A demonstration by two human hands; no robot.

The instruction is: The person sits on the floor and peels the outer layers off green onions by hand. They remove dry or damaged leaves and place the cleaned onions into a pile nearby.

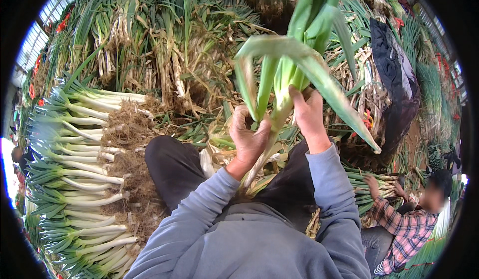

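A large green onion stalk (278, 103) slants up from between my knees, its root end low near my lap and its broad green leaves at the top. My right hand (308, 110) grips the stalk where the leaves fan out. Lower and to the left, my left hand (250, 133) has its fingers curled on an outer leaf (264, 88) beside the stalk. One bent leaf (336, 92) arches over both hands and hangs down to the right, slightly blurred. Dry, pale peeled leaves (213, 155) lie between my knees, under the hands.
Cleaned green onions (89, 170) lie stacked at the left, roots towards me. Untrimmed onions (149, 47) are heaped ahead. A dark jacket (393, 80) drapes over bundles at the right. Lower right, a co-worker in a plaid shirt (400, 226) handles onions (359, 187).
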